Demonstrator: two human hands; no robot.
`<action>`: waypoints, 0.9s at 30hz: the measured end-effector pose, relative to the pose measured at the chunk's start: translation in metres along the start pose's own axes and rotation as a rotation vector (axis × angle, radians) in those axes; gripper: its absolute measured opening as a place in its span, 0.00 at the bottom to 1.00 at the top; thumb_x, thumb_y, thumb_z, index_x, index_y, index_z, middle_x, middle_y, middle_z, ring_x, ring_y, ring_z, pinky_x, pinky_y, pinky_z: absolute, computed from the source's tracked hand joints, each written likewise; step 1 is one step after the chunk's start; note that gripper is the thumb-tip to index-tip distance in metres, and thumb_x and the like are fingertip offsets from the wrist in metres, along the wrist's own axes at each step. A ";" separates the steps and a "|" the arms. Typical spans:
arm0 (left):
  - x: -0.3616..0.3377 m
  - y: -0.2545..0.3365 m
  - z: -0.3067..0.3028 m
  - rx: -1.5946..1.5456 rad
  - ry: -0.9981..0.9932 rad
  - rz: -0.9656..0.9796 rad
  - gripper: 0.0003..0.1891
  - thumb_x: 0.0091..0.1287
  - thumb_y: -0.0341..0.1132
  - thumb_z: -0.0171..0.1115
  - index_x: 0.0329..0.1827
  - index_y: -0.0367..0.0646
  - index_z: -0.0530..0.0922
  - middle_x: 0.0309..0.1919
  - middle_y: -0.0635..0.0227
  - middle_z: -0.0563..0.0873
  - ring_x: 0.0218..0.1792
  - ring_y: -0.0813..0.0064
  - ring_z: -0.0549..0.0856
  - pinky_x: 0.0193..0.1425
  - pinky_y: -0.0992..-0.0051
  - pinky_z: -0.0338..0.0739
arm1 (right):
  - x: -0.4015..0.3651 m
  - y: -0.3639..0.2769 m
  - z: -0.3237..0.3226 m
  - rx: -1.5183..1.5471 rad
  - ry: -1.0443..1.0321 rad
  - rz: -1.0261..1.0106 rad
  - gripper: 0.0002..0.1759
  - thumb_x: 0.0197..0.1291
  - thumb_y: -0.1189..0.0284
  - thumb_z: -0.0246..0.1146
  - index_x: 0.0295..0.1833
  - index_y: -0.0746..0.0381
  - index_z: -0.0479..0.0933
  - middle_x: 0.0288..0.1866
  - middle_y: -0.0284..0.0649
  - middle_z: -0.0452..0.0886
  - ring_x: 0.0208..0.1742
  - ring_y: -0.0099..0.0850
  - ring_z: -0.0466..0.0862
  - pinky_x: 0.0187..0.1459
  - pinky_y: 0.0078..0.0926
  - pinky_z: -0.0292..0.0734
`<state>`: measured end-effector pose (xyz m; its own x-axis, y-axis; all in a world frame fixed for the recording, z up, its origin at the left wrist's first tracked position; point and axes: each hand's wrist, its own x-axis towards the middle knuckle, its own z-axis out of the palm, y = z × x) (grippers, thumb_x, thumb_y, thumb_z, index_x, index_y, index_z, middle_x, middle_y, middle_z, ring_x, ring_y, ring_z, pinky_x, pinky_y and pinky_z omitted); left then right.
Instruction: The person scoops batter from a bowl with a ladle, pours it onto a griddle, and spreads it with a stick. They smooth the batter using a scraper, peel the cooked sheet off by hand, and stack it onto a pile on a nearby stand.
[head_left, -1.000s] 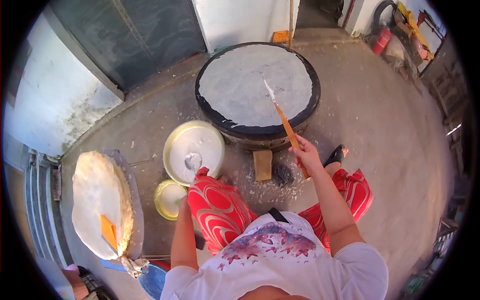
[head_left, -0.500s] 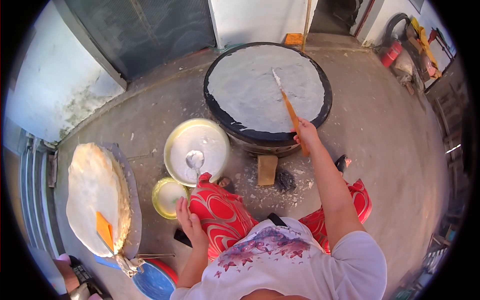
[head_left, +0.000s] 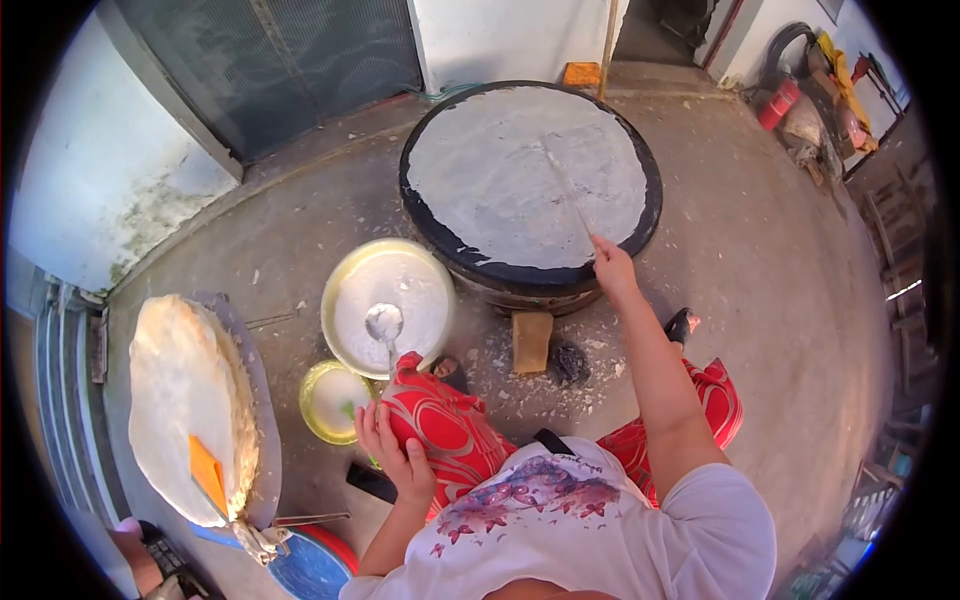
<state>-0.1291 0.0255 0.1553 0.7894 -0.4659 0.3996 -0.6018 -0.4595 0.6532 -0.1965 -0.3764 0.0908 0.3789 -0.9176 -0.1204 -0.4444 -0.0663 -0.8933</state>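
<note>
My right hand (head_left: 614, 270) grips the near end of a long wooden spatula (head_left: 569, 193), now turned edge-on. Its far end lies over the pale batter layer (head_left: 480, 170) that covers a round black griddle (head_left: 412, 200). Fingers apart and holding nothing, my left hand (head_left: 396, 448) rests by my left knee. Just beyond it stand a small yellow-green bowl (head_left: 308, 412) of white liquid and a larger basin (head_left: 334, 345) of white batter. A metal ladle (head_left: 384, 322) lies in the basin.
A tall stack of thin pancakes (head_left: 175, 400) sits at the left, with an orange-yellow scraper (head_left: 206, 468) on it. Below is a blue basin (head_left: 305, 570). A black phone (head_left: 371, 482) lies near my left hand. A brick-like block (head_left: 531, 342) stands before the griddle.
The spatula has rotated from showing its flat face to showing its thin edge. My left hand has shifted slightly right and down toward my knee. The view has moved a little.
</note>
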 end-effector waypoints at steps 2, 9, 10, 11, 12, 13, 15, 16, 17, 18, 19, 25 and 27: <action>0.002 0.000 0.000 -0.003 -0.001 0.005 0.27 0.65 0.44 0.43 0.60 0.32 0.62 0.60 0.48 0.63 0.64 0.47 0.56 0.66 0.53 0.46 | -0.012 -0.003 0.000 -0.114 -0.232 -0.010 0.18 0.63 0.72 0.46 0.58 0.58 0.71 0.31 0.38 0.78 0.24 0.24 0.74 0.29 0.20 0.71; 0.002 0.000 0.001 -0.011 -0.002 -0.015 0.27 0.64 0.44 0.43 0.60 0.32 0.63 0.60 0.48 0.63 0.64 0.47 0.56 0.66 0.54 0.46 | 0.008 -0.020 -0.016 0.493 -0.283 0.319 0.20 0.68 0.67 0.39 0.65 0.55 0.59 0.29 0.39 0.74 0.18 0.20 0.66 0.17 0.17 0.65; 0.002 0.000 0.001 -0.007 -0.002 -0.015 0.27 0.65 0.44 0.43 0.60 0.32 0.63 0.60 0.49 0.63 0.64 0.47 0.56 0.66 0.54 0.46 | 0.016 -0.019 -0.017 0.495 -0.284 0.320 0.20 0.68 0.67 0.39 0.65 0.55 0.59 0.29 0.39 0.74 0.18 0.20 0.66 0.17 0.17 0.65; 0.002 0.000 0.001 -0.005 -0.002 -0.012 0.27 0.65 0.44 0.43 0.60 0.32 0.63 0.60 0.49 0.63 0.64 0.47 0.56 0.66 0.54 0.46 | 0.024 -0.018 -0.017 0.512 -0.269 0.329 0.20 0.68 0.68 0.38 0.65 0.55 0.59 0.29 0.40 0.74 0.18 0.21 0.66 0.16 0.17 0.65; 0.002 0.000 0.001 -0.008 0.004 -0.014 0.27 0.65 0.45 0.43 0.60 0.33 0.63 0.60 0.49 0.63 0.64 0.47 0.56 0.66 0.54 0.46 | 0.030 -0.019 -0.016 0.529 -0.253 0.336 0.20 0.68 0.69 0.38 0.65 0.55 0.59 0.29 0.40 0.74 0.17 0.21 0.66 0.16 0.17 0.65; 0.002 0.000 0.002 -0.011 0.010 -0.018 0.27 0.65 0.45 0.43 0.60 0.33 0.63 0.60 0.49 0.63 0.64 0.47 0.56 0.66 0.54 0.46 | 0.036 -0.019 -0.014 0.531 -0.252 0.335 0.20 0.68 0.69 0.38 0.65 0.55 0.59 0.29 0.40 0.74 0.17 0.21 0.66 0.16 0.17 0.65; 0.002 0.001 0.003 -0.013 0.014 -0.019 0.27 0.65 0.46 0.43 0.60 0.33 0.63 0.60 0.49 0.63 0.64 0.47 0.57 0.66 0.54 0.46 | 0.046 -0.021 -0.009 0.475 -0.239 0.354 0.21 0.67 0.69 0.39 0.65 0.53 0.60 0.29 0.40 0.74 0.17 0.21 0.66 0.16 0.19 0.65; 0.002 0.001 0.003 -0.013 0.017 -0.022 0.27 0.65 0.46 0.43 0.60 0.33 0.63 0.60 0.49 0.63 0.64 0.47 0.57 0.66 0.54 0.46 | 0.051 -0.022 -0.005 0.475 -0.238 0.353 0.21 0.67 0.69 0.39 0.65 0.53 0.60 0.29 0.40 0.74 0.17 0.21 0.66 0.16 0.19 0.65; 0.002 0.001 0.003 -0.013 0.018 -0.021 0.27 0.65 0.46 0.43 0.60 0.33 0.63 0.60 0.49 0.63 0.64 0.47 0.57 0.66 0.54 0.46 | 0.055 -0.022 -0.001 0.391 -0.222 0.336 0.20 0.66 0.69 0.41 0.63 0.53 0.63 0.28 0.40 0.74 0.17 0.22 0.68 0.16 0.20 0.66; 0.002 0.001 0.004 -0.011 0.017 -0.024 0.27 0.65 0.46 0.43 0.60 0.33 0.63 0.60 0.49 0.63 0.64 0.48 0.57 0.66 0.54 0.46 | 0.059 -0.022 0.003 0.308 -0.205 0.319 0.19 0.65 0.68 0.43 0.61 0.53 0.67 0.28 0.41 0.75 0.18 0.23 0.69 0.17 0.21 0.67; 0.002 0.001 0.004 -0.007 0.016 -0.028 0.27 0.65 0.46 0.43 0.60 0.33 0.63 0.60 0.49 0.63 0.64 0.48 0.57 0.66 0.54 0.46 | 0.064 -0.023 0.007 0.310 -0.206 0.319 0.19 0.65 0.68 0.43 0.61 0.53 0.67 0.28 0.41 0.75 0.18 0.23 0.69 0.17 0.21 0.67; 0.004 0.004 0.003 0.027 -0.007 -0.013 0.25 0.67 0.42 0.41 0.61 0.33 0.62 0.62 0.51 0.62 0.65 0.52 0.58 0.67 0.59 0.47 | 0.112 0.022 0.049 -0.474 0.030 -0.214 0.18 0.60 0.68 0.47 0.53 0.54 0.75 0.21 0.41 0.74 0.19 0.25 0.75 0.17 0.28 0.68; 0.003 0.005 0.002 0.033 -0.012 -0.008 0.25 0.67 0.42 0.41 0.61 0.33 0.62 0.62 0.51 0.63 0.65 0.52 0.58 0.67 0.59 0.48 | 0.109 0.034 0.058 -0.458 0.080 -0.327 0.17 0.60 0.68 0.47 0.52 0.53 0.76 0.20 0.38 0.72 0.16 0.25 0.72 0.14 0.30 0.65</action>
<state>-0.1293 0.0206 0.1585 0.7932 -0.4706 0.3865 -0.5989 -0.4879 0.6350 -0.1230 -0.4559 0.0222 0.5016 -0.8462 0.1798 -0.6276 -0.4990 -0.5977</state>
